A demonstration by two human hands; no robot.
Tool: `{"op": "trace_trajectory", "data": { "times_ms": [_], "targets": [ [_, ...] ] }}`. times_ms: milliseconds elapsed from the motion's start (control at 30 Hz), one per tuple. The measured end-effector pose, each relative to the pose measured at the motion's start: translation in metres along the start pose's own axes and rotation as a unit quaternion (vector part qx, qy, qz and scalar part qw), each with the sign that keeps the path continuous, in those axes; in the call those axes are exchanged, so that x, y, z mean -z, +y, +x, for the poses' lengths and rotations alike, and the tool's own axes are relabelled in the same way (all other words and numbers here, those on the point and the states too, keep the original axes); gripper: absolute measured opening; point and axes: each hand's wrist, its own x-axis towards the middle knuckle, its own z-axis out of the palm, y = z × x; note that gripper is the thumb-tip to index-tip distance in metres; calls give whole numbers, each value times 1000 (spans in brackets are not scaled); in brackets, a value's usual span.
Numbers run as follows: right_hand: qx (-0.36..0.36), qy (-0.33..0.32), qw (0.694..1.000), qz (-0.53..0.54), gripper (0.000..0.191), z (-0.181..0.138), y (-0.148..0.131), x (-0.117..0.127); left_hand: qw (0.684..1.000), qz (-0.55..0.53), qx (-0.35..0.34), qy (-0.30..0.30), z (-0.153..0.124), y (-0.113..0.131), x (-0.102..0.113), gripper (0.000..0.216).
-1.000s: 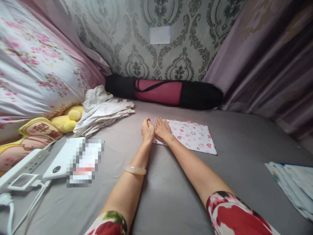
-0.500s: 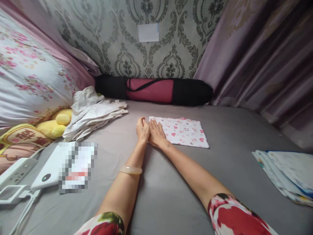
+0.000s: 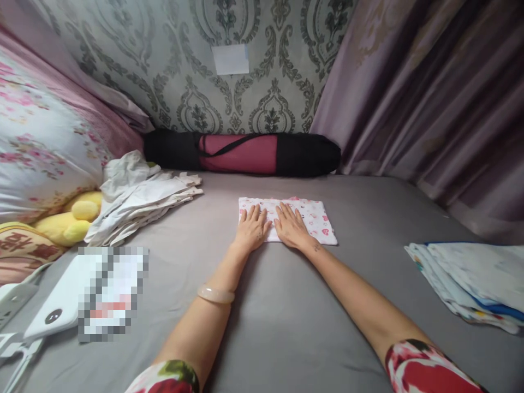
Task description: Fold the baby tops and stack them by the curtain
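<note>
Gap between pink-printed cloth point(image 3: 316, 218) and bag point(image 3: 237, 155)

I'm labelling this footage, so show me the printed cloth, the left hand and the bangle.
Printed cloth point(image 3: 314, 218), head view: its patterned right part.
Left hand point(image 3: 250, 232), head view: back of the hand.
Bangle point(image 3: 216, 295), head view: middle of its band.

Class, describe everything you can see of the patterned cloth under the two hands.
The cloth is white, printed with pink and red hearts, flowers and small darker marks. It looks like soft, thin fabric, folded into a neat, roughly rectangular shape, though the number of layers cannot be told. It lies flat on the grey sheet, longer from side to side, with a bit of pink showing at its far edge. The left hand rests on its left part, the right hand nearer its middle, hiding some print.
</note>
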Motion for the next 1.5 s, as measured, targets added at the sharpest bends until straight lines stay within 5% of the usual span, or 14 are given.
{"op": "trace_trajectory", "data": {
  "times_ms": [500, 733, 933, 1500],
  "targets": [
    [7, -1, 999, 38, 56, -3, 10, 5, 991, 58, 17, -116, 18, 17, 32, 41],
    [-7, 65, 998, 21, 56, -3, 21, 9, 999, 33, 12, 11, 36, 42, 15, 45],
    [-4, 73, 997, 17, 57, -1, 25, 7, 998, 24, -8, 50, 37, 43, -2, 49],
    [-6, 40, 999, 23, 56, 1, 27, -4, 999, 9, 32, -40, 39, 44, -3, 51]
  ]
}}
